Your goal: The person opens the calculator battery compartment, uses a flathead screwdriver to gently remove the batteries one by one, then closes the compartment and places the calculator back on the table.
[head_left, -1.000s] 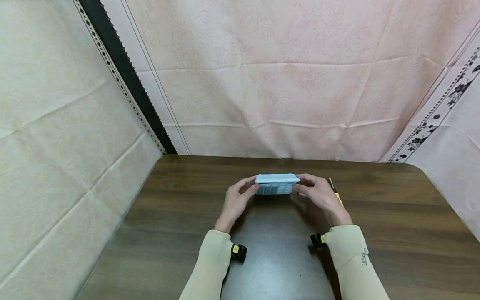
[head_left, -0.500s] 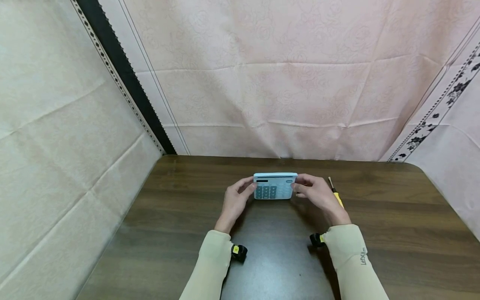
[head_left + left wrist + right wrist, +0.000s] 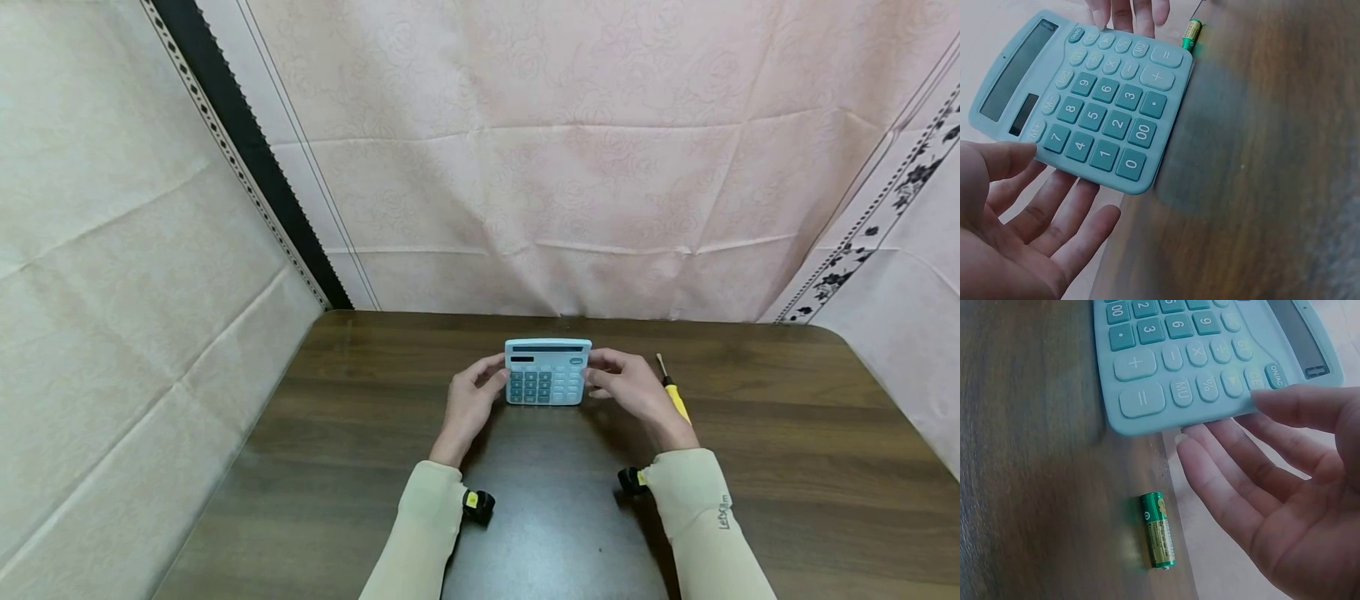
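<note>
Both hands hold a light-blue calculator (image 3: 546,372) between them, keys facing the person, tilted back. My left hand (image 3: 471,406) pinches its left side; in the left wrist view the thumb lies at the front edge, with fingers behind the calculator (image 3: 1094,103). On the other side my right hand (image 3: 637,394) pinches the edge, its thumb (image 3: 1300,406) near the ON/AC key and fingers underneath. The display (image 3: 1294,334) shows small dark marks. Whether the calculator's lower edge touches the table cannot be told.
A green and gold battery (image 3: 1158,530) lies on the wooden table (image 3: 315,467) beside the right hand. Beyond that hand is a screwdriver (image 3: 674,396) with a yellow handle. Patterned cloth (image 3: 570,183) hangs behind the table's far edge.
The calculator has tilted from nearly edge-on to showing its full key face and display. Both hands keep their hold and have barely moved.
</note>
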`<state>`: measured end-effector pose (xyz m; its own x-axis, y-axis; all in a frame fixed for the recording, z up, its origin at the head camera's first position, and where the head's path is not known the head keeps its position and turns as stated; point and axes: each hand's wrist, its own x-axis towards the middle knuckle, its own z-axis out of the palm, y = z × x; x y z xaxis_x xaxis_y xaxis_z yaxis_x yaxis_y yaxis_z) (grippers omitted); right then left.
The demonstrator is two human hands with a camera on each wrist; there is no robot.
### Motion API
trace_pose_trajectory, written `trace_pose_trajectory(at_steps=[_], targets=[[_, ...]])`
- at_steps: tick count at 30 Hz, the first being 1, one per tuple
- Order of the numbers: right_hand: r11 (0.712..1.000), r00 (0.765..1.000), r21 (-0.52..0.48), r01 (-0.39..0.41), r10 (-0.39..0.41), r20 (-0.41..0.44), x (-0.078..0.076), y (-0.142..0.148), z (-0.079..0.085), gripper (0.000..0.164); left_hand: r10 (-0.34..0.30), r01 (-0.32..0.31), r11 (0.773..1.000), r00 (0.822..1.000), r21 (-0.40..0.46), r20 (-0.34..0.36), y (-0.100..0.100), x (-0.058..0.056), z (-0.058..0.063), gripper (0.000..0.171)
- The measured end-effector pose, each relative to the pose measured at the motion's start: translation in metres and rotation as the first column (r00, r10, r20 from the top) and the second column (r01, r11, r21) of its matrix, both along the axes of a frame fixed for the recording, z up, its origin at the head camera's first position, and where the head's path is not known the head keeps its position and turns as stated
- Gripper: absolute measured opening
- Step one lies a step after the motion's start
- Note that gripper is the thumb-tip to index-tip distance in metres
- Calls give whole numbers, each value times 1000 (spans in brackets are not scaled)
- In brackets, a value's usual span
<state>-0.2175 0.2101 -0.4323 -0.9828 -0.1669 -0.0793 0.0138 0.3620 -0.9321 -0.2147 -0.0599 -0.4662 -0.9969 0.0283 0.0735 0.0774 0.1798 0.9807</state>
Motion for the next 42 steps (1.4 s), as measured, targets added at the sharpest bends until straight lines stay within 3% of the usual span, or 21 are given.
trace_pose_trajectory(at_steps=[9,35,42], targets=[[1000,1000,-20,13,-13,-6,1,-4,-1,40,12,-12,1000,1000,2,0,0,-1,-2,31],[998,998,55,31,-28,-52,-5,-13,-8,49,19,-18,999,1000,42,-2,4,-2,-7,37],[997,999,69,22,-20,-38,-4,-16,-10,51,25,-26,999,999,25,31,4,-1,-8,39]])
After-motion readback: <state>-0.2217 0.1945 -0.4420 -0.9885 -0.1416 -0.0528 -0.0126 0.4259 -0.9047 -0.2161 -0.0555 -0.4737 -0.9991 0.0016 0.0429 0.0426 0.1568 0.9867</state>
